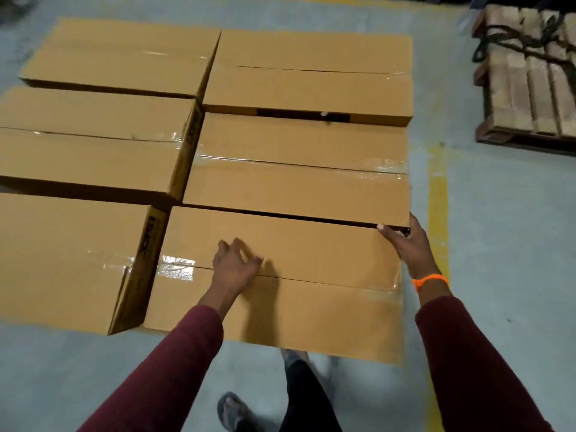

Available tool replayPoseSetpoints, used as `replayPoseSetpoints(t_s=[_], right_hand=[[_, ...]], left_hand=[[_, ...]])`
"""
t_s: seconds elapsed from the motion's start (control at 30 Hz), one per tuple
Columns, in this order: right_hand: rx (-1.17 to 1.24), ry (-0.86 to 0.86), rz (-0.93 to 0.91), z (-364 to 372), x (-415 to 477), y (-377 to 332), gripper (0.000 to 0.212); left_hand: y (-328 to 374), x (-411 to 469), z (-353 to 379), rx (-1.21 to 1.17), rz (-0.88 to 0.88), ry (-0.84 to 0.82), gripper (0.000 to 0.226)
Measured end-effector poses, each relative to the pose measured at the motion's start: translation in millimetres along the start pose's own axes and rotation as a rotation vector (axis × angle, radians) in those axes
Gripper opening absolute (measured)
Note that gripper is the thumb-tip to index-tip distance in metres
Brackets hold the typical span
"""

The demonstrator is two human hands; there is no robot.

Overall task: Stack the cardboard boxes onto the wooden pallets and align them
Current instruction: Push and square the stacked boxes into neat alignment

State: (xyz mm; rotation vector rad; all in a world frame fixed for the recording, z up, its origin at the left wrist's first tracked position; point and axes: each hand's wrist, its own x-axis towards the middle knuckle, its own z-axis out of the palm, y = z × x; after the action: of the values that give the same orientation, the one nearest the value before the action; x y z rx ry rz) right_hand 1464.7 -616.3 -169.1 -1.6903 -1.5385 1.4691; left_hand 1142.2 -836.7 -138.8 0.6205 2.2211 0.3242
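**A:** Where are the fingers?

**B:** The left hand (235, 269) lies palm-down on top of the near box (311, 260), over its taped seam. Its fingers (252, 260) are loosely spread and hold nothing. The right hand (410, 244) is at that box's far right corner. The thumb is over the top edge and the rest of the hand runs down the end face, which I read as a grip on the corner.

**A:** And how does the box lie from them?

**B:** It is directly under both hands. Its long axis runs left to right, from one hand across to the other, crosswise to the arms.

**A:** What's past the fingertips?

**B:** A dark slit, then the middle box (296, 182), roughly parallel. The slit looks a little wider at the right hand's end. Left of the left hand, the neighbouring box (71, 260) sits just beside the near one, with its printed end face showing.

**A:** So what's the move?

**B:** I'd judge a push away from the body to close that slit. More of it should come from the right hand, which is nearer the wider end. Any pallet beneath is hidden; only floor (93, 369) shows.
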Motion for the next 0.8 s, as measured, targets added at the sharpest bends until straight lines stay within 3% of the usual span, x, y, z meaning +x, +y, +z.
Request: replayPoseSetpoints(t_s=[0.3, 0.37, 0.47, 0.53, 0.67, 0.8], right_hand=[[-0.096, -0.028, -0.043, 7.3, -9.1, -8.4, 0.062], [-0.191, 0.022, -0.076, 11.9, -15.9, -16.9, 0.070], [-0.418, 0.207, -0.129, 30.8, -33.1, -24.3, 0.099], [-0.484, 0.282, -0.274, 59.7, -57.3, -34.6, 0.092], [-0.463, 0.046, -0.475, 172.1, -142.9, -49.2, 0.067], [-0.455, -0.372, -0.500, 302.8, -251.2, -61.8, 0.066]], left_hand=[[1.1, -4.3, -16.5, 0.009, 0.046, -0.117, 0.055], [-0.2, -13.9, -26.7, -0.018, 0.059, -0.112, 0.051], [-10.2, -30.1, -44.0, -0.095, 0.070, -0.098, 0.066], [-29.4, -40.0, -60.1, -0.195, 0.087, -0.044, 0.065], [-92.6, -60.3, -108.5, -0.421, 0.141, 0.110, 0.048], [-180.7, -61.6, -174.9, -0.519, 0.114, 0.343, 0.032]])
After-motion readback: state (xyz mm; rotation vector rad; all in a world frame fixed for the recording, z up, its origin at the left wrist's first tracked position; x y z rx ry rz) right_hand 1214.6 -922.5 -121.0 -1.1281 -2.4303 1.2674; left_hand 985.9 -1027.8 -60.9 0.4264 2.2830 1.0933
